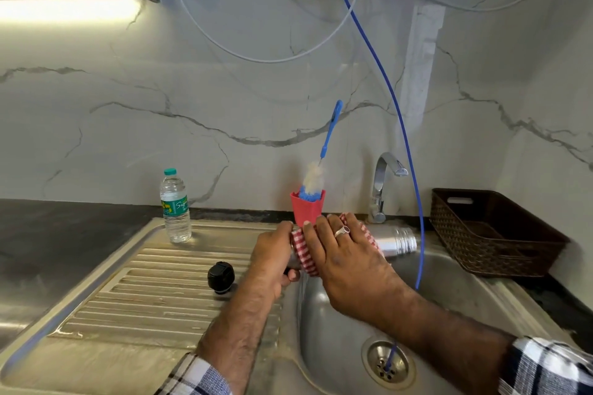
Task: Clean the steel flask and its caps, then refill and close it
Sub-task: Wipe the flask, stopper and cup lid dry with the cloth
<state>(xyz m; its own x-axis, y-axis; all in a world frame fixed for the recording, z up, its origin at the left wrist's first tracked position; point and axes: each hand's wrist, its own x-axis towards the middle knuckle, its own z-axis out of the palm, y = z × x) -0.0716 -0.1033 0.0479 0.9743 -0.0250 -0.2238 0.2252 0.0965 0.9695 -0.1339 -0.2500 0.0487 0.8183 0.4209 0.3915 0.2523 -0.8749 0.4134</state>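
The steel flask (396, 242) lies sideways over the sink basin, its threaded open mouth pointing right. A red-and-white checked cloth (305, 253) is wrapped round its body. My left hand (272, 258) grips the flask's bottom end. My right hand (346, 253) is curled over the cloth on the flask's middle. A black cap (220, 277) stands on the ribbed draining board to the left. A plastic water bottle (175, 206) with a green cap stands at the back of the board.
A red cup (307, 206) holding a blue bottle brush (322, 163) stands behind my hands. The tap (383, 183) rises at the back right. A blue tube (414, 202) hangs into the sink drain (387, 364). A brown basket (491, 234) sits on the right counter.
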